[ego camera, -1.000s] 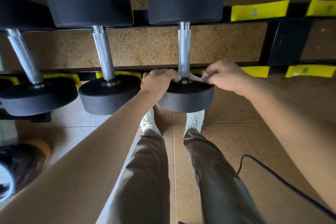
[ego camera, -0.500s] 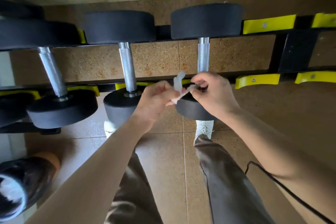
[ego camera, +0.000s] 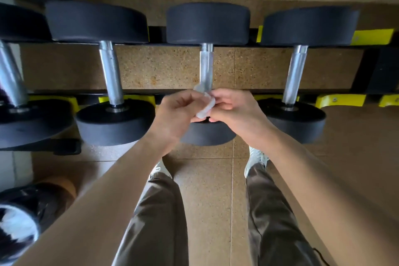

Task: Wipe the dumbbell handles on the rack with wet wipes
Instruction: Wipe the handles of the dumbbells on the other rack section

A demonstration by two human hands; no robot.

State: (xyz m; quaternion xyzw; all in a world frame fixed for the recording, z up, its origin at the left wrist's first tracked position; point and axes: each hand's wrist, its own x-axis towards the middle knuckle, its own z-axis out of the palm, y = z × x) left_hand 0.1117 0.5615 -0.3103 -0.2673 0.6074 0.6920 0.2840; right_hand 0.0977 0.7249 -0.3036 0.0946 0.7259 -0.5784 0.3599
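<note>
Several black dumbbells with steel handles lie across a black rack (ego camera: pixel 280 46) with yellow cradles. Straight ahead is one with a knurled handle (ego camera: pixel 206 67); its near weight is partly hidden by my hands. My left hand (ego camera: pixel 174 114) and my right hand (ego camera: pixel 233 108) meet just in front of that handle's near end, both pinching a small crumpled white wet wipe (ego camera: pixel 205 104) between them. The wipe sits off the handle, held in the air. Other handles stand to the left (ego camera: pixel 111 75) and right (ego camera: pixel 294 73).
Speckled brown floor tiles show under the rack and around my white shoes (ego camera: pixel 255 157). A black bag or bin with white contents (ego camera: pixel 19 222) sits low at the left. A grey wall runs along the top. Rack upright at far right (ego camera: pixel 384 69).
My hands came off the handle's near end and drew the wipe up between them, bunching it. The view shifted left, so another dumbbell now shows on the right.
</note>
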